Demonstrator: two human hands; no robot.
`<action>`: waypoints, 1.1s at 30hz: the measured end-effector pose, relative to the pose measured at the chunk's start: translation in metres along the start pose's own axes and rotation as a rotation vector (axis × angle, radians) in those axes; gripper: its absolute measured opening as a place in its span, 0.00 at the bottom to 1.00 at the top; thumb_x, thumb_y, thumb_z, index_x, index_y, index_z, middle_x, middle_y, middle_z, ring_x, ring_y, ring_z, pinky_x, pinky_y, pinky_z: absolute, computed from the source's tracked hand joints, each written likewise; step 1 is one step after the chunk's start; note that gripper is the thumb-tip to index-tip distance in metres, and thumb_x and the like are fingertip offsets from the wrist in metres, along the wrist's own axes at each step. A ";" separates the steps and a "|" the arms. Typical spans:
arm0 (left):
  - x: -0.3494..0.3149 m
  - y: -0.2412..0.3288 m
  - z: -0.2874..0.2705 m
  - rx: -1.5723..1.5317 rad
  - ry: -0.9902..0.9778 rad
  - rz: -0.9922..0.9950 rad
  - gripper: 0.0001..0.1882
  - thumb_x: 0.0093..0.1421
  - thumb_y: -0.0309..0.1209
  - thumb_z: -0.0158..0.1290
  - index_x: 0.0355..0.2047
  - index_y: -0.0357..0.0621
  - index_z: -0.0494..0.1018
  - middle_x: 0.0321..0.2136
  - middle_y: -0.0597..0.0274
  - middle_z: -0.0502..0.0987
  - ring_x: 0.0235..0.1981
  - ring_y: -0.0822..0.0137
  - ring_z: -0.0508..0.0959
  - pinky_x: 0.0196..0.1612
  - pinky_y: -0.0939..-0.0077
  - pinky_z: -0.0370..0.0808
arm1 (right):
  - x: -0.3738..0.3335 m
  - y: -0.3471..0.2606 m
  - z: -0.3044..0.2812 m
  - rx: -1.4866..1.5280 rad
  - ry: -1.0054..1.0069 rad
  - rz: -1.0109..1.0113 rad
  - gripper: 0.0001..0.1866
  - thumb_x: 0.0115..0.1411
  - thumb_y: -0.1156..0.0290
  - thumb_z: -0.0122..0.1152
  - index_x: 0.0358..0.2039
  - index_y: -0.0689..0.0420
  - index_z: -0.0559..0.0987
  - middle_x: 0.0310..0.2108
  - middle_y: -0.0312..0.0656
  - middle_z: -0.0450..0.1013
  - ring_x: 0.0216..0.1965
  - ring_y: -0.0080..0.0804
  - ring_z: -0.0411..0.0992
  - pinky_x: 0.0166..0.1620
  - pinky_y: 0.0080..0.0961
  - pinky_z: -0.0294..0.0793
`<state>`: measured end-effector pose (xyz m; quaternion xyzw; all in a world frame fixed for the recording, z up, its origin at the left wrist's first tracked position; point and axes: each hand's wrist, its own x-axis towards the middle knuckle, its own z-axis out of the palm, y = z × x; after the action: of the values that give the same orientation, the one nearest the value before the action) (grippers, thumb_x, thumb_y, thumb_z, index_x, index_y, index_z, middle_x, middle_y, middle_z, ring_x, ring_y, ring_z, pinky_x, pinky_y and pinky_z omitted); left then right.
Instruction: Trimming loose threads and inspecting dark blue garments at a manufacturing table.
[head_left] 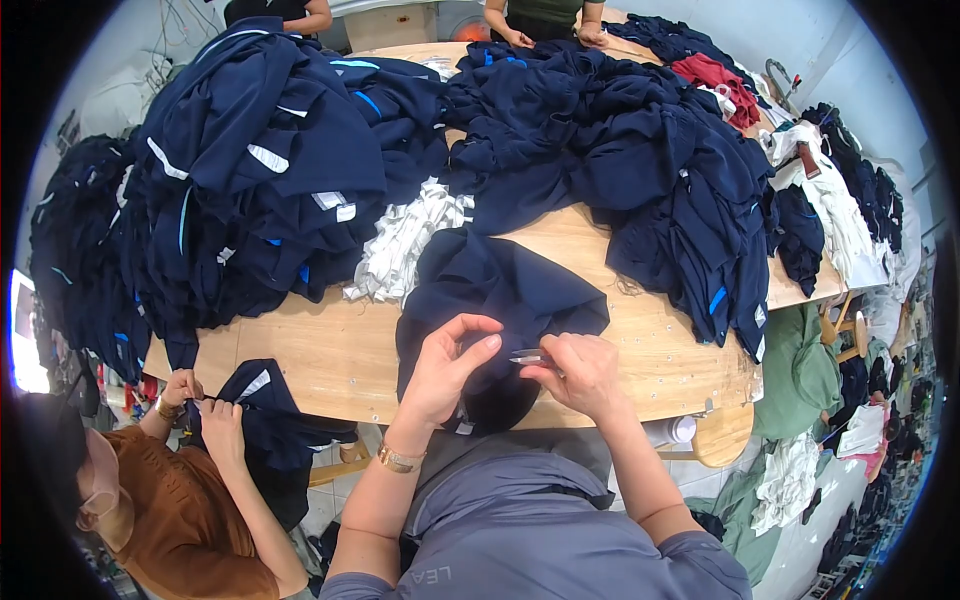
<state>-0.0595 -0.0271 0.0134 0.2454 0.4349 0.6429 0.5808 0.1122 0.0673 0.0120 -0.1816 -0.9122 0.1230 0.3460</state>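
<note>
A dark navy cloth piece (pixel 470 270) lies bunched at the table's near edge, right in front of me. Over its middle, my left hand (pixel 445 370) is raised with thumb and forefinger apart, and I see nothing between them. My right hand (pixel 578 372) is closed around small metal thread snips (pixel 527 356). Their blades point left toward my other hand, above the cloth. Most of the snips' body is hidden inside my fingers.
Navy garments with light blue trim make a tall pile (pixel 260 150) at left and another pile (pixel 660 150) at right on the wooden table (pixel 680 355). White strips (pixel 410 235) lie between them. A seated co-worker (pixel 190 500) handles navy cloth at lower left; two people stand across the table.
</note>
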 end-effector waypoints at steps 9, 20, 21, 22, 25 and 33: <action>0.000 0.000 0.001 0.095 -0.012 0.002 0.12 0.57 0.25 0.54 0.41 0.35 0.70 0.34 0.66 0.73 0.33 0.82 0.71 0.38 0.89 0.69 | 0.002 0.000 0.000 -0.055 -0.028 -0.037 0.18 0.44 0.55 0.66 0.26 0.55 0.72 0.14 0.34 0.64 0.15 0.30 0.66 0.20 0.26 0.62; 0.002 0.002 0.001 0.166 -0.008 0.016 0.13 0.58 0.27 0.54 0.43 0.36 0.70 0.34 0.69 0.73 0.31 0.84 0.70 0.34 0.92 0.68 | 0.002 0.004 -0.004 -0.160 -0.065 -0.107 0.18 0.44 0.54 0.65 0.25 0.54 0.73 0.14 0.32 0.63 0.16 0.28 0.66 0.21 0.24 0.62; 0.002 0.001 0.001 0.169 -0.001 0.026 0.13 0.58 0.27 0.53 0.43 0.36 0.70 0.33 0.70 0.73 0.30 0.85 0.69 0.32 0.92 0.67 | 0.001 0.005 -0.003 -0.144 -0.054 -0.095 0.18 0.44 0.54 0.65 0.25 0.54 0.73 0.14 0.32 0.63 0.16 0.27 0.66 0.21 0.24 0.62; 0.002 0.001 0.001 0.172 0.006 0.036 0.13 0.58 0.27 0.53 0.43 0.37 0.70 0.32 0.71 0.73 0.28 0.86 0.68 0.30 0.93 0.65 | 0.001 0.005 -0.003 -0.127 -0.044 -0.083 0.18 0.44 0.54 0.65 0.25 0.54 0.73 0.14 0.32 0.63 0.16 0.27 0.66 0.21 0.24 0.63; 0.003 0.001 -0.002 0.201 0.015 0.035 0.12 0.59 0.27 0.53 0.43 0.37 0.71 0.29 0.73 0.72 0.25 0.88 0.65 0.27 0.94 0.61 | 0.000 0.005 -0.003 -0.132 -0.057 -0.080 0.18 0.44 0.54 0.65 0.25 0.54 0.73 0.14 0.32 0.63 0.16 0.27 0.66 0.21 0.23 0.63; 0.002 0.007 0.003 0.226 0.004 0.041 0.12 0.59 0.28 0.53 0.43 0.38 0.71 0.27 0.76 0.71 0.23 0.89 0.63 0.24 0.95 0.59 | 0.002 0.006 -0.002 -0.127 -0.016 -0.109 0.17 0.45 0.53 0.65 0.25 0.53 0.73 0.14 0.30 0.61 0.15 0.23 0.64 0.19 0.21 0.58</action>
<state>-0.0610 -0.0239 0.0200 0.3167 0.5007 0.6020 0.5353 0.1137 0.0737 0.0125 -0.1523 -0.9294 0.0474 0.3328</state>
